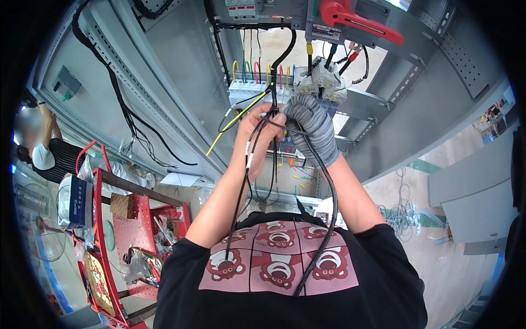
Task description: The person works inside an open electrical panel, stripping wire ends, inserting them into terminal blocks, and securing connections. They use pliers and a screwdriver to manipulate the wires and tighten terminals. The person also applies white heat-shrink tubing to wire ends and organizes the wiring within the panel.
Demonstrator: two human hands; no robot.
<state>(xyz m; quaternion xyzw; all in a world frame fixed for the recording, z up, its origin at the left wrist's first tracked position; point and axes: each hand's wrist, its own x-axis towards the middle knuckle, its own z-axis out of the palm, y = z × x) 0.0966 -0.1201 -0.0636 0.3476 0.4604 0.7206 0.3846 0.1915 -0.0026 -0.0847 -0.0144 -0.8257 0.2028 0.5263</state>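
Note:
Inside a grey metal cabinet, my bare left hand (254, 136) is closed on a bundle of thin black wires (246, 170), some with white markers. Beside it, touching the same bundle, is my right hand (313, 127) in a grey knitted glove, its fingers curled around the black wiring and partly hidden. A thick black cable (333, 203) runs from between the hands down over my shirt. From above, a black sleeved harness (285, 52) drops to where both hands meet. A yellow-green wire (233, 123) sticks out to the left of it.
A row of white breakers (249, 90) with coloured wire loops sits behind my hands. Above right is a switch with a red handle (361, 23). Loose black wires (131, 118) hang at the left panel. A red cart (139, 219) stands lower left; another person (55, 156) is beyond it.

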